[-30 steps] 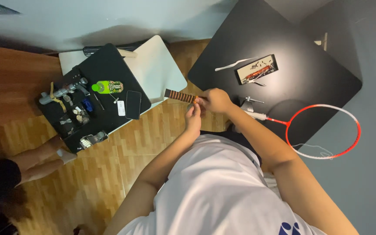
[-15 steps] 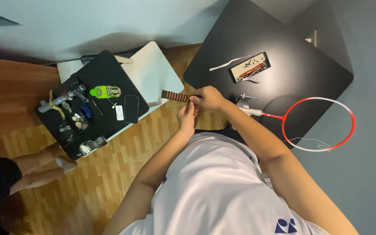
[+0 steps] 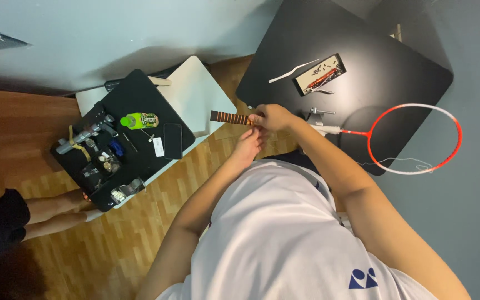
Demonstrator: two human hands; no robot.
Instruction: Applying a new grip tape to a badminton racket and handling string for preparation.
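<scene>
A black table carries a red racket head, an open parts case and a white strip, while a black tray on a white table holds a green bottle and a phone.

- bare wood floor lies open below the handle.
- left, a black tray crowded with tools and a phone blocks the way.
- right, the racket head overhangs the black table.

both hands raised together, fingers closed.
</scene>
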